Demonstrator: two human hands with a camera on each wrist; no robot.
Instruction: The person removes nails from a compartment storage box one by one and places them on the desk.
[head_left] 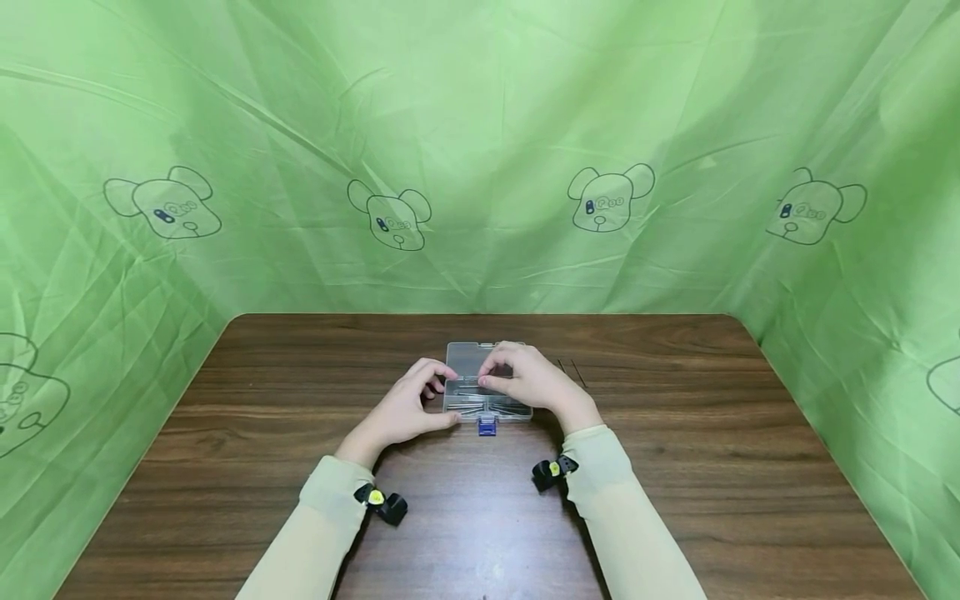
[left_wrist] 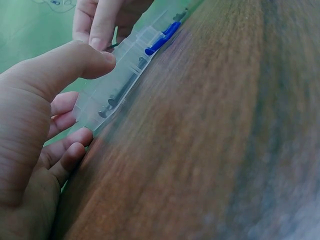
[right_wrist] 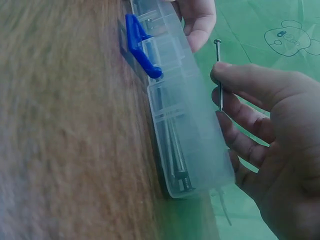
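A clear plastic compartment box lies on the table with its lid folded back. Several nails lie in its compartments, and a blue latch hangs at its front. My left hand holds the box at its left end, thumb at the front corner and fingers along the side and back. Over the box, my right hand pinches a single nail between thumb and fingers. In the right wrist view its flat head points up, above the thumb tip.
Two thin dark nails lie on the wooden table to the right of the box, behind my right wrist. Green cloth with printed bear heads hangs round the back and sides. Each sleeve bears a black strap.
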